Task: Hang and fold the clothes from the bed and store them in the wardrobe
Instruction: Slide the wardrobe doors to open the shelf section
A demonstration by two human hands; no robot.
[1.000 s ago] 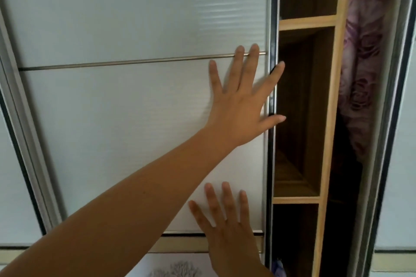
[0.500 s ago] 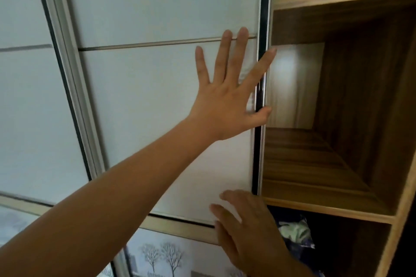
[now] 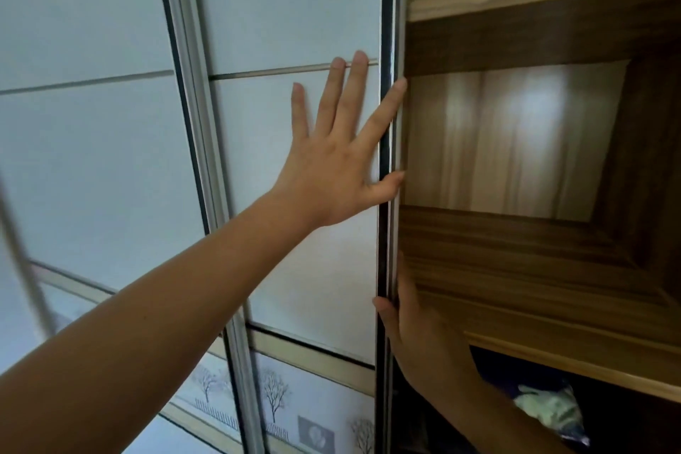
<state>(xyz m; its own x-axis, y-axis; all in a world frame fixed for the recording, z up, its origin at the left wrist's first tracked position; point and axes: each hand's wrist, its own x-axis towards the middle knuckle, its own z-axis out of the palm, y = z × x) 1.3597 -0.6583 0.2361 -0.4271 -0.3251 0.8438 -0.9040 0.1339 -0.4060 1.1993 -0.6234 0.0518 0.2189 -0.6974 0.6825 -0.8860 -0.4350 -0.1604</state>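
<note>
The wardrobe's sliding door (image 3: 294, 29) stands upright, its long metal edge running top to bottom at centre. The left grip (image 3: 331, 166) lies flat on the white panel, fingers spread, grasping nothing. The right grip (image 3: 416, 335) pinches that edge lower down. To the right, wooden shelves (image 3: 516, 269) stand exposed, with a pale bundle of cloth (image 3: 549, 409) in the dark compartment beneath.

- Left hand (image 3: 331, 166), centre frame: flat on the white sliding door (image 3: 287, 11), fingers spread and straight, forefinger and thumb reaching its metal edge.
- Right hand (image 3: 416, 335), lower centre: holds that same edge, thumb in front, fingers behind.
- Wardrobe (image 3: 516, 29), right half: wooden shelf (image 3: 516, 269) bare.
- Lower right, dark compartment: pale bundle (image 3: 549, 409), blurred.
- Bottom centre: tree print (image 3: 274, 394) on the door.
</note>
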